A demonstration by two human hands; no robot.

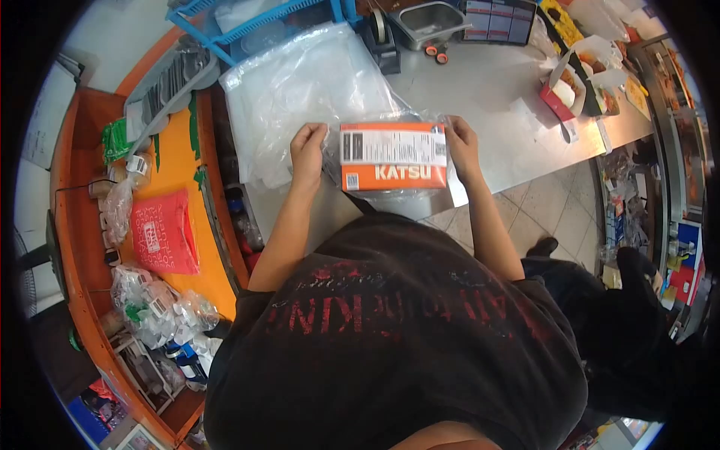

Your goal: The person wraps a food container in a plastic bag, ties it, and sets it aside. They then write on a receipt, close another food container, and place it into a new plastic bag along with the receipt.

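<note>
An orange box [394, 177] marked KATSU sits in a clear plastic bag, near the front edge of the metal counter. A white printed label [393, 146] covers much of its upper face. On the box's left side, my left hand [309, 152] is closed, pinching the clear bag [334, 129]. My right hand [463, 148] is closed at the box's right side, holding the bag's other edge. Under and beyond my left hand lies a stack of clear plastic bags [300, 82].
Open food boxes [564, 94] stand on the metal counter [480, 90] at the right. A blue rack [255, 28], a tape dispenser [381, 37] and a metal tray [431, 22] are at the back. A red bag [163, 232] lies left. Another person [622, 322] is at the right.
</note>
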